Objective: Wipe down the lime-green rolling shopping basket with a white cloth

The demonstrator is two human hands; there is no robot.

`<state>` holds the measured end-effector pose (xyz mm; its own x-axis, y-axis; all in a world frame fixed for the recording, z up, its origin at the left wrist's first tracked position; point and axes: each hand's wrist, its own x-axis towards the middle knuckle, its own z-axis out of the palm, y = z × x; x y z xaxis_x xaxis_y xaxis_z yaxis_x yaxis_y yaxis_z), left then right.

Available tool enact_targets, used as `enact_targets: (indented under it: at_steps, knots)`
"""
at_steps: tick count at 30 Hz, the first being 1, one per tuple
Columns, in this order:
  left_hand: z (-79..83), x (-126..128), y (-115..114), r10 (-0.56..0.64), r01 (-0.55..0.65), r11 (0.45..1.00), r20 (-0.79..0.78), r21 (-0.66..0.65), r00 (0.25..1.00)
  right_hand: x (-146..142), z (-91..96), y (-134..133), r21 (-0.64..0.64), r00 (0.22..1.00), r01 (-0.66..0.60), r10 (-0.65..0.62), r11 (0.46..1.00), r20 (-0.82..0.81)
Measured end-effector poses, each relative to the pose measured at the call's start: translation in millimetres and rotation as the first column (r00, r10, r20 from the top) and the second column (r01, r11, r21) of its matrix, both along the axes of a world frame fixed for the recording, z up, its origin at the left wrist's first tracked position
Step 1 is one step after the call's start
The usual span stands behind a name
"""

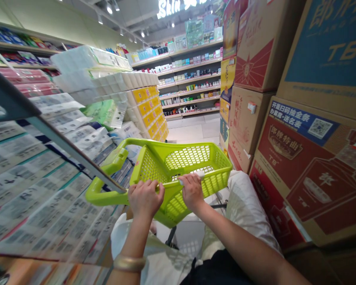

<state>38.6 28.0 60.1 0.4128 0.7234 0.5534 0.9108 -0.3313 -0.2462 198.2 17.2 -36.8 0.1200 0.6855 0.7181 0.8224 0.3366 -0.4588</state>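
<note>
A lime green plastic shopping basket (213,158) is tilted in front of me, its open top facing me and its long handle (106,174) swung out to the left. My left hand (144,198) is closed over the basket's near rim. My right hand (191,190) grips the same rim further right, and a small white object (199,173) sticks out past its fingers. A gold bangle (129,263) circles my left wrist. The basket's inside looks bare apart from its mesh.
Shelves of packaged tissue and toilet paper (77,75) fill the left, with a metal shelf edge (62,146) close by. Stacked red and brown cartons (308,166) wall the right. A narrow aisle (192,128) leads to far shelves of small goods (190,79).
</note>
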Motion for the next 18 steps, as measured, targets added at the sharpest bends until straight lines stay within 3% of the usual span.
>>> enact_targets:
  at_steps: [4, 8, 10, 14, 18]
  knots:
    - [-1.8, -0.8, 1.9, 0.013, -0.013, 0.999, 0.005, 0.030, 1.000, 28.9, -3.3, -3.3, -0.013, 0.992, -0.040, 0.041, 0.999, 0.120]
    - [-4.0, 0.0, 2.7, 0.008, -0.009, 1.000, 0.021, 0.028, 1.000, 73.9, -13.8, -9.8, -0.006, 0.989, 0.095, -0.093, 0.995, 0.118]
    - [-4.9, 1.2, 2.6, 0.004, -0.005, 1.000, 0.032, 0.030, 0.999, 82.5, -16.3, -11.2, -0.006, 0.984, 0.163, -0.162, 0.987, 0.076]
    - [-6.2, 4.4, 1.9, 0.005, -0.007, 0.999, 0.048, 0.043, 0.999, 50.8, -8.1, -8.8, -0.035, 0.971, 0.227, -0.229, 0.973, -0.070]
    - [-7.1, 5.7, 1.0, 0.000, -0.002, 0.999, 0.039, 0.052, 0.999, -13.7, 10.8, -4.6, -0.056, 0.996, 0.028, -0.033, 0.998, -0.082]
